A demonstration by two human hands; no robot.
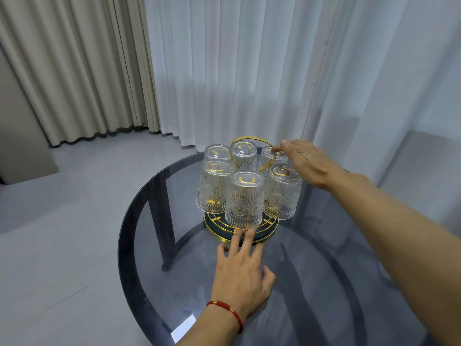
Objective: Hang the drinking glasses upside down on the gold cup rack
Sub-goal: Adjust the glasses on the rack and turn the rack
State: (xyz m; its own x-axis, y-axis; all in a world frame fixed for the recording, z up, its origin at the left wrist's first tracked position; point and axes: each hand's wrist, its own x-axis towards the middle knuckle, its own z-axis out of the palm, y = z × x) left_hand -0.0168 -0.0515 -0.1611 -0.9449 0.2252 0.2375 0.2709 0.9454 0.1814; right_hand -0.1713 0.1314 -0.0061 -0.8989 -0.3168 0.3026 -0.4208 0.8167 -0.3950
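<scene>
The gold cup rack point(268, 233) stands on a round smoked-glass table, with a dark green base and a gold loop handle point(245, 140) on top. Several embossed clear drinking glasses hang upside down on its arms; the nearest glass point(244, 199) faces me. My right hand point(308, 162) reaches over from the right, and its fingertips pinch the loop handle beside the back right glass point(270, 156). My left hand point(240, 273), with a red string bracelet on the wrist, lies fingers spread on the tabletop, its fingertips touching the front rim of the rack's base.
The round table point(324, 283) has dark legs visible through the glass. White sheer curtains point(249, 71) hang close behind the table, beige curtains point(74, 71) to the left. Grey tiled floor point(62, 233) lies to the left.
</scene>
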